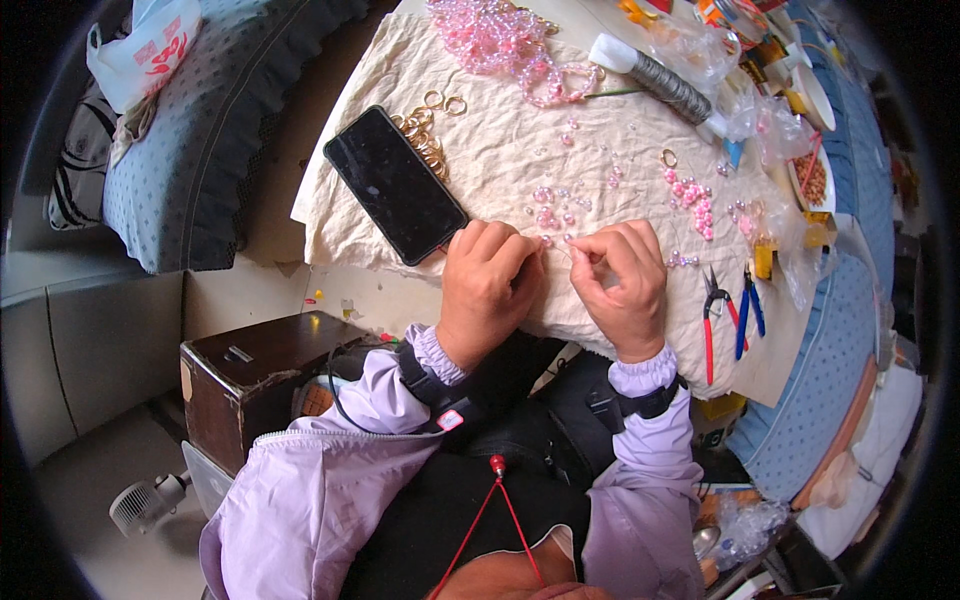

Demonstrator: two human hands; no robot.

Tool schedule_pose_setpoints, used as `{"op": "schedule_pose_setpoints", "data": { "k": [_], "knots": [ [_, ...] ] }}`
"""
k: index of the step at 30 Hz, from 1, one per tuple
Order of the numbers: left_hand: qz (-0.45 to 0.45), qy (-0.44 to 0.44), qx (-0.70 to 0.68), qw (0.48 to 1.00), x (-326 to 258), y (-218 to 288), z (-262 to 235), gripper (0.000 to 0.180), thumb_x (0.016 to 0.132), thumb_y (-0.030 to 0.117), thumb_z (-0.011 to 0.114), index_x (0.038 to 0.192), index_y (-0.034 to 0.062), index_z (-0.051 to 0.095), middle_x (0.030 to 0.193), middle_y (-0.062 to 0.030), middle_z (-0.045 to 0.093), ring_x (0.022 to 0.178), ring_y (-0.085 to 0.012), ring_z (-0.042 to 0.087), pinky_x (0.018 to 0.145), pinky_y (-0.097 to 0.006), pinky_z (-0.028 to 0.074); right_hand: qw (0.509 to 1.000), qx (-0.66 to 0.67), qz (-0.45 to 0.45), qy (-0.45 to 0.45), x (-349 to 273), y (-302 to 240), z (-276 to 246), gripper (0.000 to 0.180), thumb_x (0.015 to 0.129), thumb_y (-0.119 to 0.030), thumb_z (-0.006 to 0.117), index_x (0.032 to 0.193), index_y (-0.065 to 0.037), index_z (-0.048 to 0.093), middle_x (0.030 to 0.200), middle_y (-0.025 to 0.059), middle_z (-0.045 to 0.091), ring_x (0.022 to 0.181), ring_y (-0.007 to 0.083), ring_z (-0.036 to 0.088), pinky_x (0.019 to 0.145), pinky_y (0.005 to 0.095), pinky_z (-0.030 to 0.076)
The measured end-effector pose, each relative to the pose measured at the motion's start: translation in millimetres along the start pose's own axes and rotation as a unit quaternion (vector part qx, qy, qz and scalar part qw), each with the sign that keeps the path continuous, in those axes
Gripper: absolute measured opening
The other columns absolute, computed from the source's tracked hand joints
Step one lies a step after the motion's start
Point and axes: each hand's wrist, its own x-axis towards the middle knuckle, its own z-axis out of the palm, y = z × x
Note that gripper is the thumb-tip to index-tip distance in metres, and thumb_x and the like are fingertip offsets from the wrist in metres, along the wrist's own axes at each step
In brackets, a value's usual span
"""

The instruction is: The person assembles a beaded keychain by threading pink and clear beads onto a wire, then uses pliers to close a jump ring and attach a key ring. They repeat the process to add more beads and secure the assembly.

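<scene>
My left hand is closed in a pinch above the cloth's near edge, its fingertips turned toward the right hand. Facing it across a small gap, my right hand is pinched too. What either hand holds is too fine to make out; a faint thread-like line shows between them. Just beyond the fingertips lie loose pink and clear beads on the cream cloth. A black phone rests beside my left hand. To the right of my right hand are a pink beaded piece and a few purple beads.
Gold rings lie beyond the phone. A heap of pink bead strands and a spool of grey wire sit at the far side. Red-handled cutters and blue-handled pliers lie right. Plastic bags crowd the right edge.
</scene>
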Motion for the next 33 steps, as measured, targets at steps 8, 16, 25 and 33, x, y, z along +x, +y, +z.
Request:
{"op": "schedule_pose_setpoints", "data": {
  "k": [8,16,25,33],
  "knots": [
    [0.003,-0.003,-0.001,1.000,-0.3,-0.3,0.0,0.020,0.080,0.002,0.083,0.096,0.0076,0.072,0.085,-0.0082,0.062,0.080,-0.0294,0.059,0.071,-0.041,0.046,1.000,-0.008,-0.005,-0.009,0.2,0.1,-0.1,0.019,0.080,0.000,0.080,0.092,-0.008,0.068,0.088,0.0067,0.066,0.087,0.0289,0.064,0.077,0.0406,0.054],
    [-0.004,-0.004,-0.001,1.000,1.6,1.4,1.5,0.019,0.083,0.007,0.081,0.099,0.0085,0.072,0.085,-0.0077,0.060,0.081,-0.0292,0.057,0.071,-0.042,0.044,1.000,-0.008,-0.021,-0.007,1.4,0.5,-0.1,0.019,0.080,0.000,0.081,0.093,-0.008,0.071,0.088,0.0058,0.066,0.088,0.0280,0.063,0.077,0.0403,0.054],
    [-0.024,-0.019,0.016,0.999,3.6,7.0,-0.2,0.019,0.083,0.006,0.082,0.101,0.0101,0.075,0.087,-0.0075,0.066,0.081,-0.0301,0.061,0.072,-0.042,0.046,0.999,0.037,0.005,-0.009,0.6,-0.1,-4.0,0.017,0.082,-0.002,0.083,0.096,-0.008,0.076,0.090,0.0059,0.070,0.091,0.0266,0.065,0.078,0.0390,0.055],
    [-0.025,-0.059,0.035,0.997,6.3,9.0,-0.7,0.021,0.085,0.005,0.078,0.104,0.0095,0.070,0.095,-0.0086,0.066,0.090,-0.0328,0.060,0.081,-0.044,0.045,0.999,0.040,-0.003,-0.020,-2.3,2.6,-5.2,0.014,0.087,-0.010,0.083,0.099,-0.010,0.076,0.096,0.0060,0.069,0.096,0.0284,0.064,0.085,0.0404,0.054]
  ]
}}
